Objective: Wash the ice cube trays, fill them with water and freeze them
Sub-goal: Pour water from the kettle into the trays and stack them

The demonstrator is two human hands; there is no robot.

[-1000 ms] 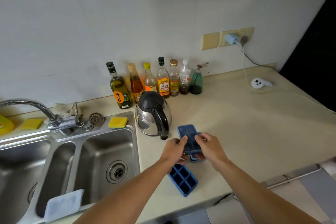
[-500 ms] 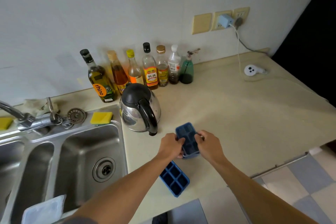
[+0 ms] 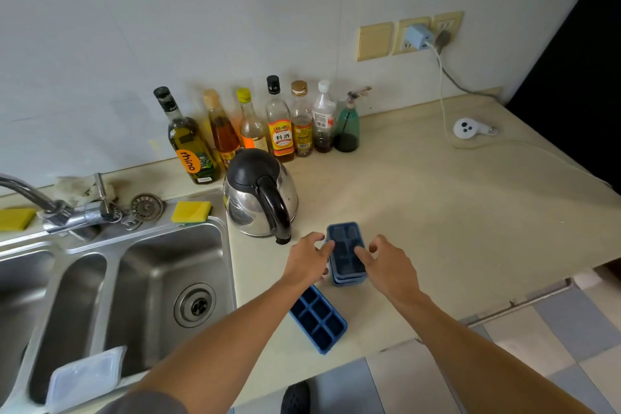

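Observation:
A stack of dark blue ice cube trays sits on the beige counter just in front of the kettle. My left hand holds the stack's left side with curled fingers. The fingertips of my right hand rest on the top tray, and its thumb is lifted clear of it. Closer to the counter's front edge lies a single blue ice cube tray, partly under my left forearm. To the left is a steel double sink with a tap.
A steel kettle with a black handle stands right behind the stack. Several bottles line the wall. A yellow sponge and a strainer lie on the sink's rim, and a clear lid lies at its near edge. A white plug device and its cable lie at the right.
The stack has come down onto the counter. My right hand has loosened from gripping its side to touching its top. The camera has tilted and shifted.

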